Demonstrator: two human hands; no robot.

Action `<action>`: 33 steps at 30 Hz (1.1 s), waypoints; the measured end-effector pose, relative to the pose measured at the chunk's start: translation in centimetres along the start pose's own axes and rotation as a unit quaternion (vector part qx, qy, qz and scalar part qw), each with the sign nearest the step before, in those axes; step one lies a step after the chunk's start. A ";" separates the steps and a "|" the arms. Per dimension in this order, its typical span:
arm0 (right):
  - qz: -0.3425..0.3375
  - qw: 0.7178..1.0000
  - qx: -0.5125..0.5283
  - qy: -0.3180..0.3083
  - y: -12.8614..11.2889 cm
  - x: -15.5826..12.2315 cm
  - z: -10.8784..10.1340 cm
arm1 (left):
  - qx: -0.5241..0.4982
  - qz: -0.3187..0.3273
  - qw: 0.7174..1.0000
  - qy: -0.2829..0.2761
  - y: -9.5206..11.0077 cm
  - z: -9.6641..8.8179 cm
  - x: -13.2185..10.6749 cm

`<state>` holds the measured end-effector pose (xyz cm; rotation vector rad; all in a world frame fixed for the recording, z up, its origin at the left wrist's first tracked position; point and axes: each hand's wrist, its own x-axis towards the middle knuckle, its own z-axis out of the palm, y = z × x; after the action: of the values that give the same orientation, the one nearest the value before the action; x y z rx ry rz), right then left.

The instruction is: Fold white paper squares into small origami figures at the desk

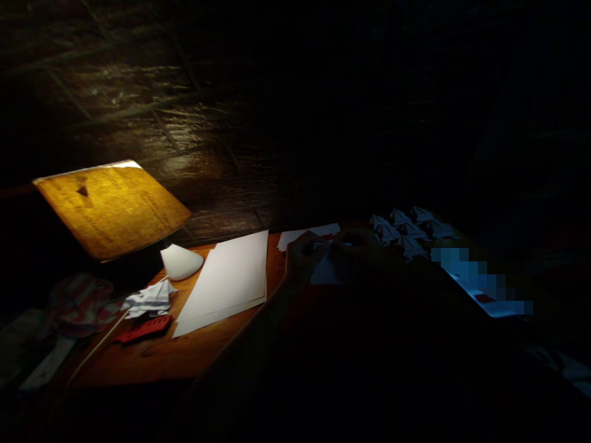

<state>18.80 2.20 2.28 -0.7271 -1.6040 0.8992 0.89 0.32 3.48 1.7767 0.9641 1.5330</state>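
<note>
In the dim middle of the head view, my left hand (302,247) is closed, its fingers pinching the upper edge of a small sheet of paper (325,271). Opposite it, my right hand (355,244) also has its fingers closed at the top of the same sheet. The paper hangs below the fingers; deep shadow hides its right side and the exact grip. Just behind my hands lie more white papers (290,237) with a red mark. Several folded paper pieces (406,231) stand grouped to the right of my right hand.
A lamp with a yellow shade (115,209) lights the wooden table (157,363) at left. White sheets (231,271), a crumpled-looking folded paper (150,299), and a red plastic object (145,329) lie there. A glowing screen (480,292) sits at right. A brick-patterned wall (138,111) rises behind.
</note>
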 end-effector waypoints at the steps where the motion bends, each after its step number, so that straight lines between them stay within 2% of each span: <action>1: -0.001 1.000 -0.004 -0.002 -0.1 0.0 0.0 | 0.001 -0.001 1.000 0.000 -0.1 0.1 0.0; 6: 0.009 1.000 -0.006 -0.013 -0.4 0.0 0.0 | -0.006 -0.016 1.000 0.007 -0.1 -0.2 0.1; 12: 0.050 0.997 0.034 0.038 -0.5 0.1 -0.8 | -0.013 -0.054 0.996 0.065 0.4 -1.3 0.5; 17: 0.063 0.992 0.094 0.063 -0.9 0.2 -0.8 | -0.022 -0.075 0.994 0.081 0.5 -1.4 0.6; 22: 0.085 0.989 0.096 0.068 -1.2 0.3 -0.9 | -0.057 -0.093 0.989 0.101 0.0 -1.3 0.7; 26: 0.106 0.986 0.106 0.078 -0.9 0.2 -1.2 | -0.054 -0.085 0.989 0.108 -0.2 -1.6 0.7; 33: 0.099 0.985 0.123 0.072 -0.3 0.1 -0.5 | -0.035 -0.082 0.991 0.104 0.2 -1.2 0.7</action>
<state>19.30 2.18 2.66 -0.7669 -1.2813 1.1408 -0.26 0.73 4.22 1.4712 1.1131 1.6465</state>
